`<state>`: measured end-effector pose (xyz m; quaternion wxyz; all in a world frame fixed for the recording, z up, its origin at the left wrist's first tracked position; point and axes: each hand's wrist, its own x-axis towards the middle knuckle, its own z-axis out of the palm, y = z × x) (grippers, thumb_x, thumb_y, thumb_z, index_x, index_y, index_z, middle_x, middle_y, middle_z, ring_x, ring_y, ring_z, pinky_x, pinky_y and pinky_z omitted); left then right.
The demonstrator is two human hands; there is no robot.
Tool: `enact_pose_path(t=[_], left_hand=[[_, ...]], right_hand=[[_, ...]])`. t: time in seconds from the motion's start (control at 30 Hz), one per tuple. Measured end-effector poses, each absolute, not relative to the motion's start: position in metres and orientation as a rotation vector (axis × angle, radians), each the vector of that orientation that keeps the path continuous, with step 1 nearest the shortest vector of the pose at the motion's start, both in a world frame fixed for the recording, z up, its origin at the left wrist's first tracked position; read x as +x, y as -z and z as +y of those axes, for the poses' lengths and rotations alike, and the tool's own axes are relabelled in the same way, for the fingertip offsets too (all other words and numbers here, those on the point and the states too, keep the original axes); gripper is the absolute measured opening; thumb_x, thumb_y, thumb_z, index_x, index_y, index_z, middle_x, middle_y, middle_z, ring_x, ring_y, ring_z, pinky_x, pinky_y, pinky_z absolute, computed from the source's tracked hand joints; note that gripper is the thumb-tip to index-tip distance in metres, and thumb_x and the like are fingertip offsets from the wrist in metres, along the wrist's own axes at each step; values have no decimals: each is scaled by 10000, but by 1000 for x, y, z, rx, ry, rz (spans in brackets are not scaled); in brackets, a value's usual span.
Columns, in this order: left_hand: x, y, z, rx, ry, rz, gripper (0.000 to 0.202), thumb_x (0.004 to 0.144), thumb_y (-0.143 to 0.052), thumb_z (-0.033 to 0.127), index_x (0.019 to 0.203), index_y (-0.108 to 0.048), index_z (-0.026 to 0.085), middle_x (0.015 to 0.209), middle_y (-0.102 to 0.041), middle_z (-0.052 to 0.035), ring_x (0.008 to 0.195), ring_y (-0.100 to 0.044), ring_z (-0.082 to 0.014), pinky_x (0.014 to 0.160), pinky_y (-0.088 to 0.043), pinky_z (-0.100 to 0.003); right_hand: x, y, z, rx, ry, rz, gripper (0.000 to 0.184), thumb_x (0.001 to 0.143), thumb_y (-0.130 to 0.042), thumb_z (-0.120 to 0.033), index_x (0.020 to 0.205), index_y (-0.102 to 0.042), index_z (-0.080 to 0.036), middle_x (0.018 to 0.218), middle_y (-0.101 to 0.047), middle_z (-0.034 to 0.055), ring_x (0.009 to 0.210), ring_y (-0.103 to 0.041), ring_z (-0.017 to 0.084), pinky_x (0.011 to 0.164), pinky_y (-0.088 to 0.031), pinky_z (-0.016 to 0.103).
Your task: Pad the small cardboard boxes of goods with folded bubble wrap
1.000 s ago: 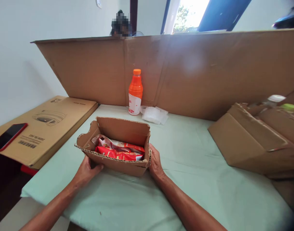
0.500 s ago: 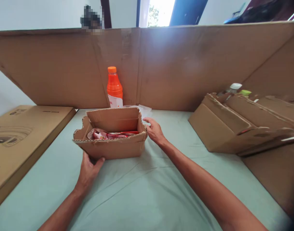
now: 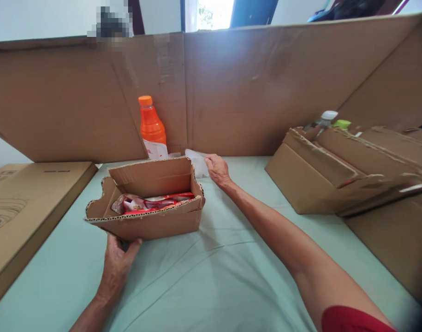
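Note:
An open-topped cardboard box (image 3: 151,227) stands on the green cloth, its left end slightly raised. Inside it lie red and clear plastic packets (image 3: 151,203). My left hand (image 3: 119,258) grips the box's lower left corner, thumb in front, the other fingers partly hidden beneath it. Beyond the box's right end, my right hand (image 3: 217,169) is closed on the edge of a crumpled white plastic bag (image 3: 198,162). Part of that bag is hidden behind the box. An orange bottle (image 3: 152,124) with a white label stands just behind, near the cardboard wall.
A tall cardboard wall (image 3: 252,92) closes off the back. To the left lies a flat printed carton (image 3: 41,203). On the right stand cardboard boxes (image 3: 311,180) holding bottles, one with a white cap (image 3: 329,115) and one with a green cap (image 3: 342,124).
My right hand has left the box's right end and closed on the white plastic bag behind it. My left hand stays at the box's corner. The view has shifted slightly right.

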<state>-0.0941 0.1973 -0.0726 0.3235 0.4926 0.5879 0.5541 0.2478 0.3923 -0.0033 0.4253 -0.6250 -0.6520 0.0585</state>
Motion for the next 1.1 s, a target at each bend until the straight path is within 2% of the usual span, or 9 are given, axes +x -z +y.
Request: enact_pose_path(t=[0.1, 0.17, 0.37, 0.5, 0.67, 0.8, 0.9, 1.0, 1.1], left_hand=[[-91, 66, 198, 1301, -1471, 1505, 708, 714, -770, 362, 1338, -473, 212, 1274, -584, -103, 1271, -521, -297, 1163, -348, -495], [-89, 63, 198, 1302, -1458, 1487, 734, 715, -765, 365, 1363, -455, 213, 1313, -569, -111, 1288, -513, -305, 1164, -348, -506], [-85, 55, 196, 1316, -1483, 1452, 687, 726, -744, 352, 1334, -468, 189, 1301, -580, -120, 1253, -541, -302, 1129, -402, -488], [-84, 50, 195, 1321, -1501, 1422, 724, 697, -756, 325, 1342, -459, 184, 1311, -580, -121, 1272, -538, -308, 1124, -422, -472], [-85, 51, 195, 1337, -1504, 1391, 742, 692, -751, 318, 1352, -443, 174, 1362, -556, -136, 1321, -504, -312, 1173, -361, -478], [-86, 52, 194, 1347, -1515, 1351, 720, 728, -730, 306, 1369, -424, 192, 1359, -556, -117, 1325, -505, -276, 1177, -348, -433], [-86, 50, 193, 1338, -1501, 1353, 693, 718, -729, 300, 1338, -439, 190, 1324, -571, -111, 1273, -534, -265, 1139, -386, -417], [-88, 48, 192, 1346, -1506, 1388, 637, 710, -715, 309, 1286, -473, 188, 1212, -609, -90, 1141, -588, -246, 1029, -465, -397], [-95, 47, 191, 1417, -1509, 1537, 621, 715, -691, 332, 1286, -496, 183, 1100, -615, -61, 1006, -599, -222, 905, -496, -367]], right_hand=[[262, -14, 374, -1538, -107, -1537, 336, 951, -393, -310, 959, -695, -163, 949, -741, 90, 889, -667, 226, 821, -513, 358], [271, -26, 353, -1500, -80, -1507, 350, 957, -379, -345, 942, -677, -163, 930, -741, 91, 865, -672, 222, 783, -517, 349], [287, -37, 246, -1353, 125, -1697, 176, 881, -574, -352, 774, -619, -220, 1163, -734, 99, 1077, -661, 279, 931, -459, 432], [273, -25, 165, -1236, 261, -1993, 128, 915, -594, -243, 788, -591, -220, 1114, -745, 91, 1003, -683, 241, 870, -456, 392], [238, -8, 101, -1185, -139, -2234, 97, 906, -593, -184, 813, -591, -210, 1001, -754, 49, 867, -681, 198, 836, -455, 377], [224, -15, 84, -1207, -556, -2210, 133, 909, -645, -341, 834, -650, -231, 957, -757, 22, 856, -679, 202, 848, -483, 395], [223, -28, 87, -1285, -785, -2039, 191, 934, -600, -418, 870, -698, -267, 981, -764, 17, 928, -693, 224, 835, -520, 394], [224, -34, 106, -1369, -780, -1805, 186, 924, -573, -397, 896, -709, -272, 1042, -757, 37, 964, -696, 240, 820, -546, 397], [222, -29, 135, -1453, -707, -1684, 271, 880, -601, -383, 1107, -686, -262, 1120, -733, 71, 962, -693, 241, 763, -559, 377]])
